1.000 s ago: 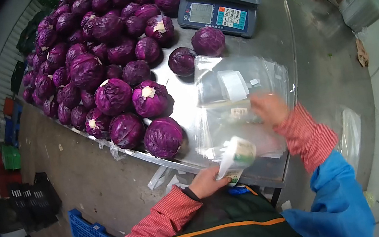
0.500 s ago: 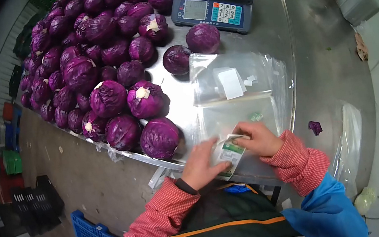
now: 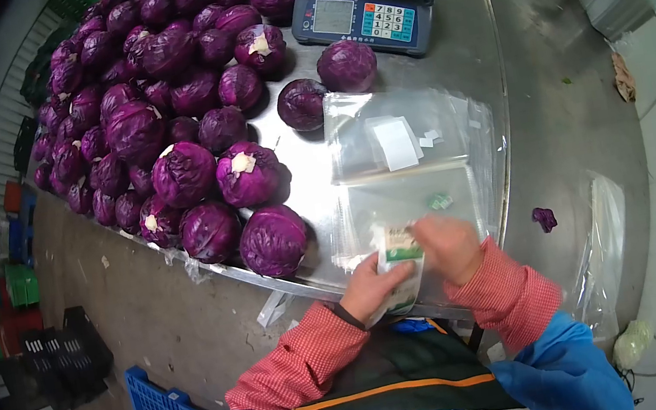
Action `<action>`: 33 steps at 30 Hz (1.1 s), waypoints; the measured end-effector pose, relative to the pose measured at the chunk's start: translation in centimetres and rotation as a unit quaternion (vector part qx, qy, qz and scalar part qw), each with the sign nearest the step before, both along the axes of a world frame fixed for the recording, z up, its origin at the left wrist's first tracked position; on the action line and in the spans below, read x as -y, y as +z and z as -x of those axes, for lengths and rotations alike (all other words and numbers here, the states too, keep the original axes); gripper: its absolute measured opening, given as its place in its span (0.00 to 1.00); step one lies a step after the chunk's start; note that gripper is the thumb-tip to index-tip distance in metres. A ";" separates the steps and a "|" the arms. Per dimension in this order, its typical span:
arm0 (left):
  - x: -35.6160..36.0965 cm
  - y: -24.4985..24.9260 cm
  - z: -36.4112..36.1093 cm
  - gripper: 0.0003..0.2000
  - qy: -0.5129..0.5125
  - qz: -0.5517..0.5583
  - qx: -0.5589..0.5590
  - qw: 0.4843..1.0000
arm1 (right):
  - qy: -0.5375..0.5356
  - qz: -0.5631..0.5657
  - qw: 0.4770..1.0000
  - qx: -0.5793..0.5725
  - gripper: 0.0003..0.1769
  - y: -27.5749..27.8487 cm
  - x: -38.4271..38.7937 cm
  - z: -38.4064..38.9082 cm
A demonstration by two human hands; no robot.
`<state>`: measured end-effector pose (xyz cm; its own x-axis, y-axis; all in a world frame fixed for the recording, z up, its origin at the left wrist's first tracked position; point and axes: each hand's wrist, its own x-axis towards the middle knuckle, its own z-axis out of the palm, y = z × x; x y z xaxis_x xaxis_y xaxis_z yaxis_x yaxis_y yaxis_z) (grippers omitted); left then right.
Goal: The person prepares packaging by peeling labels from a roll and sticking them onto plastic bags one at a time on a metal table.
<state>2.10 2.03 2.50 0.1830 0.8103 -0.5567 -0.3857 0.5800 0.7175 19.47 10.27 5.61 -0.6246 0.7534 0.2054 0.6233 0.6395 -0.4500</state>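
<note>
My left hand (image 3: 370,288) is closed around a strip of white and green printed labels (image 3: 401,253), its thumb lying across the front. My right hand (image 3: 451,250) is at the upper right edge of the strip, fingers curled but smeared by motion. Under and beyond both hands lies a stack of clear plastic bags (image 3: 403,193) on the metal table (image 3: 299,158). On the bags rest a white paper slip (image 3: 397,145), smaller white scraps and a small green-printed piece (image 3: 439,202).
Many red cabbages (image 3: 184,174) are heaped on the table's left side. Two more cabbages (image 3: 347,66) sit between the bags and a digital scale (image 3: 365,6). A blue crate (image 3: 162,403) stands on the floor at lower left. A purple leaf scrap (image 3: 545,219) lies at right.
The label strip has turned more upright. My left hand has shifted slightly right, and my right hand has moved right and a little up along the strip's edge.
</note>
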 end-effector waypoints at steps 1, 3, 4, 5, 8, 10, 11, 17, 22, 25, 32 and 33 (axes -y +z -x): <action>0.7 0.0 0.0 0.19 -0.010 0.012 0.051 0.999 | -0.033 0.010 0.999 -0.035 0.06 -0.1 -0.8 -0.3; 2.3 -1.3 0.0 0.19 -0.040 -0.011 0.037 0.998 | -0.101 0.028 0.989 -0.104 0.05 -0.5 -2.9 -0.7; 3.0 -2.0 0.2 0.18 -0.101 -0.014 -0.021 0.995 | -0.128 0.053 0.986 -0.097 0.05 -1.0 -4.0 -1.2; 3.6 -2.8 0.7 0.18 -0.162 -0.018 -0.079 0.983 | -0.155 0.079 0.981 -0.090 0.06 -1.7 -5.2 -1.7; 4.5 -2.8 1.8 0.17 -0.295 -0.033 -0.186 0.937 | -0.136 0.097 0.985 -0.034 0.10 -5.5 -6.4 -1.3; 4.5 -2.0 2.2 0.18 -0.319 -0.033 -0.228 0.919 | -0.105 0.088 0.990 0.043 0.15 -6.3 -6.4 -0.5; 4.3 -1.5 2.5 0.19 -0.314 -0.053 -0.257 0.913 | -0.096 0.084 0.987 0.096 0.17 -6.6 -6.3 -0.2; 3.3 -0.9 3.5 0.17 -0.263 -0.185 -0.366 0.873 | -0.073 0.098 0.987 0.109 0.24 -3.6 -4.0 -0.8; 2.5 -0.3 3.1 0.14 -0.256 -0.294 -0.393 0.833 | 0.035 0.094 0.990 0.098 0.18 -7.6 -1.6 -2.7; 2.0 -0.9 2.8 0.14 -0.259 -0.348 -0.397 0.809 | 0.002 0.182 0.977 0.109 0.14 -7.5 -2.6 -2.4; 2.5 -0.8 2.7 0.13 -0.237 -0.324 -0.386 0.831 | 0.053 0.266 0.939 0.212 0.14 -2.5 -6.8 -1.3; 2.4 -0.6 2.7 0.13 -0.231 -0.331 -0.386 0.830 | 0.075 0.255 0.936 0.232 0.15 -1.9 -6.7 -1.1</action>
<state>-0.60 -0.38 1.86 0.3551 0.9280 -0.1126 0.4895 -0.0820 0.8681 20.60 16.97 3.67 -0.6646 0.5759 -0.4761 0.7472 0.5121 -0.4236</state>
